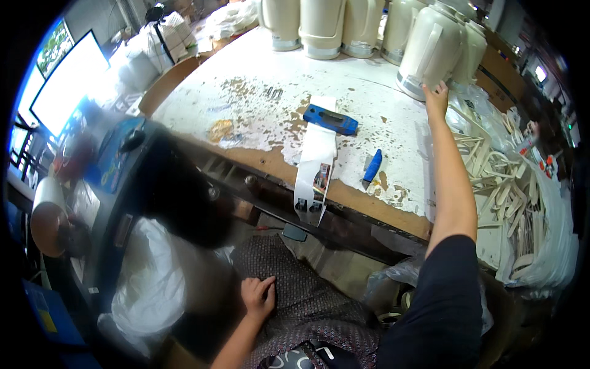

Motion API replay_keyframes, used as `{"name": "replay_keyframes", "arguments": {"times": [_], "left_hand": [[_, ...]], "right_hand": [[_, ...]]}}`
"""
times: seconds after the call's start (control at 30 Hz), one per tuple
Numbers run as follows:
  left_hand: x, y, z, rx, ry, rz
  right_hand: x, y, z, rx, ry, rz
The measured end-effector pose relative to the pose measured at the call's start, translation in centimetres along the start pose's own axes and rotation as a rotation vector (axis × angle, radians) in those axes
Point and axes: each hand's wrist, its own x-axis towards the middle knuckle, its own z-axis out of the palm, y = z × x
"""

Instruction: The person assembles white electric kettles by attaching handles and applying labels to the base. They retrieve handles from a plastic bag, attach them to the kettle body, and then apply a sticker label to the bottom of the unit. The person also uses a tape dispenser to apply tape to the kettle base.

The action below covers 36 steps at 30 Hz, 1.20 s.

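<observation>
My right hand [436,100] reaches to the far right of the table. Its fingertips are at the lower rim of a cream jug [425,52] with a handle and a grey band round its base. The fingers are apart and not wrapped round the jug, which stands among several similar cream jugs [322,27]. My left hand [258,296] lies on my thigh with fingers loosely bent and holds nothing. Between the hands and the jugs, a blue tool with a long slot [330,119] sits across a white label strip [316,157]. A blue utility knife [372,167] lies to its right.
The worn white table [246,92] has a bare brown front edge, and the label strip hangs over it. At right, a clear plastic bag [556,246] holds many cream handle-like parts [507,184]. A dark machine [184,184] and a white bag [147,270] stand at left.
</observation>
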Motion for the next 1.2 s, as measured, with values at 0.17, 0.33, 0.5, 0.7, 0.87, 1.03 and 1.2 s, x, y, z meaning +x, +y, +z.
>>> {"name": "replay_keyframes", "arguments": {"times": [0.17, 0.33, 0.5, 0.7, 0.87, 1.03, 1.2], "left_hand": [[-0.7, -0.2, -0.2, -0.016, 0.000, -0.012], [-1.6, -0.5, -0.6, -0.032, 0.010, 0.011], [-2.9, -0.6, -1.7, -0.092, 0.093, -0.026], [-4.8, -1.5, -2.8, -0.212, 0.108, -0.118], [-6.5, -1.9, -3.8, -0.374, -0.024, -0.293], [-9.0, -3.3, -4.6, -0.518, -0.040, -0.492], [-8.6, -2.5, -4.3, -0.663, -0.014, -0.549]], "right_hand": [[-19.1, -12.6, -3.1, 0.008, -0.775, -0.297], [-28.1, -16.3, -2.7, -0.136, -0.884, -0.594], [-27.3, -14.5, 0.2, -0.202, -0.976, -0.428], [-26.2, -14.7, 0.9, -0.268, -1.008, -0.389], [-31.6, -11.3, -1.5, -0.392, -0.627, -0.815], [-43.6, -18.9, -8.5, -0.390, -0.583, -0.928], [-52.1, -27.2, -10.4, 0.194, -0.851, -0.963]]}}
